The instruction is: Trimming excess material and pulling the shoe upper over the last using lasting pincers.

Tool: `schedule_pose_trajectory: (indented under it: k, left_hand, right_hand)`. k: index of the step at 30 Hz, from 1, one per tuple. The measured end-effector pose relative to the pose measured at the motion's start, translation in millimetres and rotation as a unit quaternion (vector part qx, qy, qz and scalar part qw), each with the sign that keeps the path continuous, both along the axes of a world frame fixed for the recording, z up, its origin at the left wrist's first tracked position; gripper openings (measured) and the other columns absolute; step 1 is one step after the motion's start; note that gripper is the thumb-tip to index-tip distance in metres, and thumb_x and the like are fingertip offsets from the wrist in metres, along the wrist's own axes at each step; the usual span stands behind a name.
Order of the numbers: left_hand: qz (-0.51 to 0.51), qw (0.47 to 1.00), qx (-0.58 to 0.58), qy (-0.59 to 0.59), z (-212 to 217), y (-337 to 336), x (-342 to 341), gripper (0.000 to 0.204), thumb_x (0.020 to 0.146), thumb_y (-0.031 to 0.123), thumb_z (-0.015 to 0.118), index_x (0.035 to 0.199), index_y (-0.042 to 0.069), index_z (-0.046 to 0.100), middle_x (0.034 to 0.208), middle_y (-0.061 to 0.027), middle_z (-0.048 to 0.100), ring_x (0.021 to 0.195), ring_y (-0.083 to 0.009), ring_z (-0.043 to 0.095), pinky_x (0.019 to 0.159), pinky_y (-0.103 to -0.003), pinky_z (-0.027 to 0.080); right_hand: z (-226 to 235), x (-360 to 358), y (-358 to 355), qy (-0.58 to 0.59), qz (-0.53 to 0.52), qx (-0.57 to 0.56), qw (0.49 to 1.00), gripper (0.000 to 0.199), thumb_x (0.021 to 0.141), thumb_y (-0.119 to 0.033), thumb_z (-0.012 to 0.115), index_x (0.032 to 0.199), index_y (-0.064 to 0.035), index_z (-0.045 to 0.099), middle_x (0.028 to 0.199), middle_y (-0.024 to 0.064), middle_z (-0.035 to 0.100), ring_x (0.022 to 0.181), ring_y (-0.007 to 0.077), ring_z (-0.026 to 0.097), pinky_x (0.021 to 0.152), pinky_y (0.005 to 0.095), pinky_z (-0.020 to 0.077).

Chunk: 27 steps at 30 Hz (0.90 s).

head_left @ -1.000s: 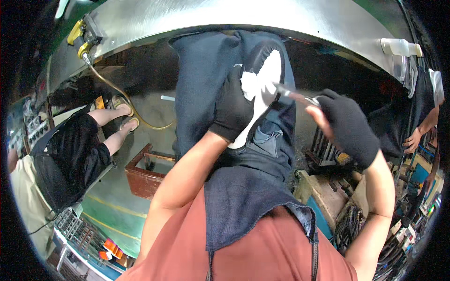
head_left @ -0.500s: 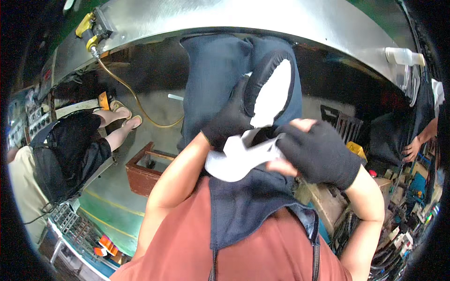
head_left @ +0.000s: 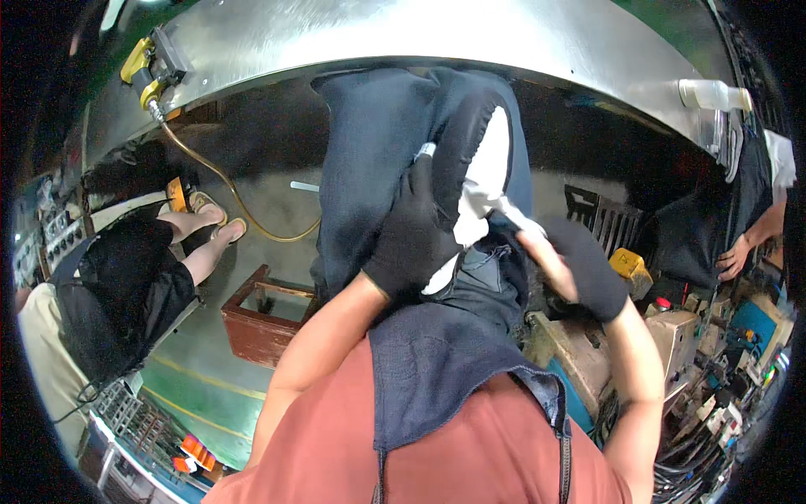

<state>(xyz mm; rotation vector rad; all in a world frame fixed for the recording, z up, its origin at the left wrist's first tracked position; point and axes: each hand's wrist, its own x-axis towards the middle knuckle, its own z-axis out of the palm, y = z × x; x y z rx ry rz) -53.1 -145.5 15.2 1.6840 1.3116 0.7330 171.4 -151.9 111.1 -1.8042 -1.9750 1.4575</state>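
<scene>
A shoe upper (head_left: 456,155) lies sole side up on my lap, its black material drawn around the rim of a white underside (head_left: 494,160). My left hand (head_left: 414,227), in a black glove, is closed around its left side near the end closer to me. A thin white piece (head_left: 502,204) crosses the underside, partly crumpled. My right hand (head_left: 575,265), in a black glove with bare fingertips, has its fingers pressed together at the right end of this piece. The left fingertips are partly hidden by the shoe. Dark cloth (head_left: 369,151) covers my legs beneath it.
A metal bench (head_left: 353,34) curves across the far side, with a yellow air tool (head_left: 144,71) on a hose and a clear bottle (head_left: 709,95). A brown wooden box (head_left: 260,323) stands left on the floor. Another person sits left; another person's hand (head_left: 735,259) shows right.
The white piece has moved from near my belly forward onto the shoe's underside. My right hand has shifted slightly right and down. The left hand still holds the shoe.
</scene>
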Motion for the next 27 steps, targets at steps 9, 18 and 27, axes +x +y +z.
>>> schedule_pose_trajectory:
  k: [9, 18, 27]
  left_hand:
    - [-0.020, 0.980, 0.129, 0.152, 26, 4, 10, 0.094, 0.072, 0.034, 0.077, 0.137, -0.013, 0.029, 0.129, -0.0305, 0.045, 0.113, -0.0442, 0.048, 0.100, -0.047, 0.038]
    - [-0.064, 0.978, 0.113, 0.161, 43, 12, 6, 0.090, 0.074, 0.034, 0.075, 0.137, -0.014, 0.032, 0.135, -0.0340, 0.040, 0.121, -0.0489, 0.043, 0.104, -0.048, 0.036]
    - [0.044, 0.998, 0.021, 0.025, 64, 66, -19, 0.097, 0.068, 0.031, 0.085, 0.144, 0.000, 0.033, 0.132, -0.0211, 0.048, 0.126, -0.0321, 0.047, 0.103, -0.040, 0.040]
  right_hand:
    - [9, -17, -39, 0.120, -0.182, 0.014, 0.976, 0.030, 0.101, -0.030, 0.050, 0.099, -0.0013, 0.059, 0.084, 0.0025, 0.060, 0.072, 0.0113, 0.059, 0.064, 0.0296, 0.0487]
    - [-45, -44, -41, 0.192, -0.323, -0.150, 0.915, 0.050, 0.104, -0.039, 0.036, 0.075, -0.0057, 0.059, 0.068, 0.0038, 0.061, 0.066, 0.0147, 0.057, 0.065, 0.0307, 0.0441]
    - [-126, -46, -67, 0.392, -0.483, 0.015, 0.783, 0.039, 0.105, -0.034, 0.029, 0.090, -0.0076, 0.053, 0.071, 0.0039, 0.059, 0.066, 0.0155, 0.062, 0.065, 0.0319, 0.0492]
